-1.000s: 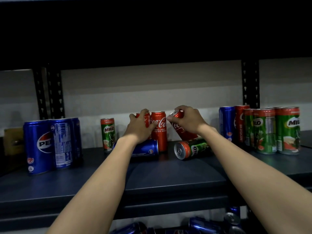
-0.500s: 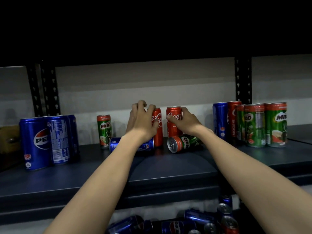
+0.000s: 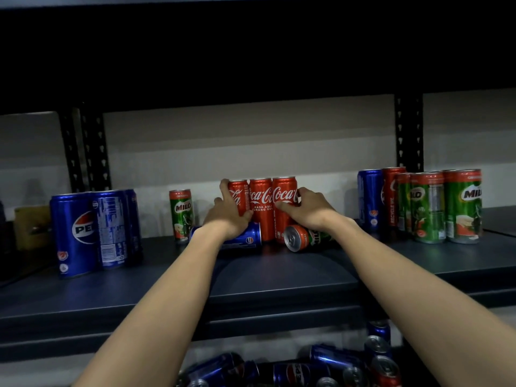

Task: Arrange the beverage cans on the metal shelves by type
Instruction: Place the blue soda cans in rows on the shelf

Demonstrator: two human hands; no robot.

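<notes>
Together the left hand (image 3: 229, 212) and right hand (image 3: 310, 209) curl around three upright Coca-Cola cans (image 3: 262, 208), pressing them together.

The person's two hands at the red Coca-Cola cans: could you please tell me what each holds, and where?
The left hand grips the leftmost upright red Coca-Cola can round its side; the right hand grips the rightmost red Coca-Cola can round its side.
</notes>
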